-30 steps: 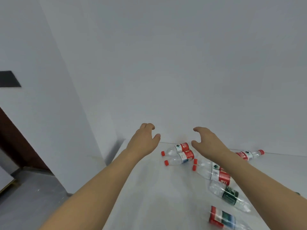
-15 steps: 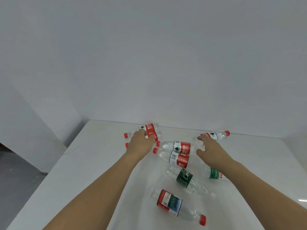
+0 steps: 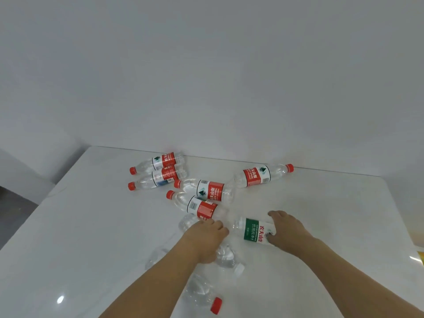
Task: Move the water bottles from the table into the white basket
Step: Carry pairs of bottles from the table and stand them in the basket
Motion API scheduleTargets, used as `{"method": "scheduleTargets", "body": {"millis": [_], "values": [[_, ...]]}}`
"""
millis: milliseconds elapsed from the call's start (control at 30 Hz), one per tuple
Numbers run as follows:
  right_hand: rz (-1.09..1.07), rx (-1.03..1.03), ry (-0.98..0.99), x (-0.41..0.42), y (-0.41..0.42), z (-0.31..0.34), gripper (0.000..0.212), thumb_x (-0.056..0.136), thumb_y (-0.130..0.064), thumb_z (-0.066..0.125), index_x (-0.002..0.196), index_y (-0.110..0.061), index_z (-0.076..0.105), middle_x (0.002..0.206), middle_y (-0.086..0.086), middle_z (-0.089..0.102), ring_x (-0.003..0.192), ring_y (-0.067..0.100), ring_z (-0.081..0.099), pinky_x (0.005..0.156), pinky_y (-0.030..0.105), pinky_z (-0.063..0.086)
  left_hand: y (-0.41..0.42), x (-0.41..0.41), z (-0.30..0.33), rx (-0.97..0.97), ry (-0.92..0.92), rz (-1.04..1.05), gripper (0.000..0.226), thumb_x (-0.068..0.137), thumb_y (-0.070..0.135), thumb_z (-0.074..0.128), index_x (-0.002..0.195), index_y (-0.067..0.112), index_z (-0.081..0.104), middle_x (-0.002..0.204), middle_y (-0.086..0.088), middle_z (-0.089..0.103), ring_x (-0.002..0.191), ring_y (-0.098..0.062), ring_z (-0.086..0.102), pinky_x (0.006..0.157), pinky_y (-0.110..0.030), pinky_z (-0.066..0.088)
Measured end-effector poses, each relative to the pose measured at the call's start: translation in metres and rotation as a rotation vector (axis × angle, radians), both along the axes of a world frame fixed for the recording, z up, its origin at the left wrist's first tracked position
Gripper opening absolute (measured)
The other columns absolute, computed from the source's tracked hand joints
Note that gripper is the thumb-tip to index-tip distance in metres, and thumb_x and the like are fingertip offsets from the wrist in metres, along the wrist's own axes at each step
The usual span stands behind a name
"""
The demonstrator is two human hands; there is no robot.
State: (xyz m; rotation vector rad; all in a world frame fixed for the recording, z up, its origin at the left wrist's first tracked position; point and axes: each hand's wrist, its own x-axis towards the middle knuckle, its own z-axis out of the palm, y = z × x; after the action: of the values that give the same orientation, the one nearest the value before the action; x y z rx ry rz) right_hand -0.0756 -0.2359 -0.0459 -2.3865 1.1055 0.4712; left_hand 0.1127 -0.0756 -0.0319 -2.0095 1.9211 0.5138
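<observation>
Fingers (image 3: 274, 214) of the right hand (image 3: 289, 232) are curling round the green bottle (image 3: 253, 231), lying sideways; left hand (image 3: 204, 239) is covering another bottle (image 3: 226, 258), grip hidden.

A plain white wall (image 3: 206, 76) fills the upper half of the view, meeting a second wall (image 3: 34, 154) at a corner on the left. Below that, grey floor (image 3: 13, 212) shows. A yellow patch (image 3: 418, 244), too cropped to identify, sits at the right edge.
</observation>
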Motion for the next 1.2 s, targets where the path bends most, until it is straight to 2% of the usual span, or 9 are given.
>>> {"method": "scheduleTargets", "body": {"millis": [167,267,467,600,733,867,1000,1133,1200], "values": [[0.103,0.001,0.098,0.008,-0.011,-0.039,0.079,0.078,-0.041,0.066,0.144,-0.021,0.027,0.136,0.003,0.045,0.121,0.024,0.047,0.102,0.042,0.038,0.001,-0.013,-0.039,0.069,-0.164,-0.06,0.062,0.087,0.014,0.062,0.143,0.013,0.035,0.142,-0.013,0.041,0.131,-0.033,0.038,0.112,-0.047,0.032],[0.11,-0.024,0.202,0.001,-0.012,-0.056,0.074,0.078,-0.032,0.064,0.141,-0.021,0.027,0.128,0.004,0.045,0.115,0.024,0.046,0.096,0.04,0.042,0.004,-0.018,-0.054,0.046,-0.225,-0.055,0.065,0.086,0.016,0.064,0.142,0.014,0.031,0.142,-0.014,0.038,0.134,-0.035,0.032,0.115,-0.052,0.025],[0.105,-0.087,0.126,-0.005,-0.016,-0.069,0.069,0.078,-0.02,0.063,0.135,-0.024,0.023,0.117,0.004,0.045,0.103,0.023,0.048,0.087,0.037,0.045,-0.004,-0.036,-0.073,0.019,-0.234,0.057,0.056,0.088,0.019,0.062,0.139,0.013,0.038,0.139,-0.012,0.045,0.137,-0.037,0.032,0.119,-0.06,0.011],[0.157,-0.088,0.101,-0.014,-0.022,-0.07,0.072,0.078,-0.019,0.065,0.136,-0.021,0.023,0.114,0.006,0.046,0.099,0.025,0.052,0.081,0.035,0.047,-0.01,-0.039,-0.073,0.04,-0.243,0.062,0.053,0.088,0.021,0.061,0.136,0.014,0.04,0.136,-0.011,0.049,0.133,-0.037,0.035,0.117,-0.059,0.015],[0.078,0.103,0.111,-0.025,-0.031,-0.058,0.077,0.069,-0.03,0.074,0.128,-0.021,0.025,0.1,0.002,0.054,0.081,0.022,0.061,0.062,0.031,0.047,-0.009,-0.04,-0.064,0.08,-0.238,-0.016,0.061,0.084,0.027,0.066,0.136,0.014,0.038,0.133,-0.01,0.051,0.128,-0.035,0.04,0.113,-0.056,0.026],[-0.09,0.402,0.021,-0.035,-0.03,-0.034,0.075,0.061,-0.035,0.073,0.115,-0.028,0.022,0.093,0.003,0.058,0.069,0.022,0.065,0.056,0.036,0.059,-0.007,-0.044,-0.046,-0.016,-0.138,0.106,0.058,0.08,0.037,0.064,0.13,0.018,0.04,0.128,-0.003,0.053,0.118,-0.028,0.046,0.105,-0.045,0.038],[-0.095,0.452,-0.013,-0.033,-0.035,0.002,0.074,0.062,-0.026,0.071,0.112,-0.034,0.017,0.097,0.007,0.053,0.068,0.024,0.06,0.048,0.029,0.054,-0.005,-0.041,-0.022,-0.186,0.048,0.372,0.065,0.073,0.049,0.066,0.13,0.027,0.044,0.123,0.008,0.056,0.109,-0.016,0.051,0.085,-0.032,0.047],[-0.095,0.402,-0.123,-0.026,-0.046,0.039,0.062,0.071,-0.012,0.072,0.119,-0.027,0.036,0.094,0.008,0.057,0.063,0.022,0.063,0.051,0.027,0.053,0.005,-0.037,-0.002,-0.359,0.324,0.74,0.055,0.07,0.047,0.074,0.118,0.034,0.049,0.098,0.016,0.06,0.087,-0.006,0.058,0.067,-0.021,0.044],[-0.123,0.348,-0.259,-0.023,-0.045,0.053,0.048,0.074,-0.012,0.072,0.114,-0.023,0.048,0.089,0.004,0.061,0.058,0.018,0.061,0.051,0.024,0.05,0.011,-0.034,0.002,-0.426,0.486,0.898,0.052,0.069,0.041,0.08,0.113,0.038,0.051,0.095,0.017,0.063,0.088,-0.006,0.063,0.067,-0.018,0.046]]}}
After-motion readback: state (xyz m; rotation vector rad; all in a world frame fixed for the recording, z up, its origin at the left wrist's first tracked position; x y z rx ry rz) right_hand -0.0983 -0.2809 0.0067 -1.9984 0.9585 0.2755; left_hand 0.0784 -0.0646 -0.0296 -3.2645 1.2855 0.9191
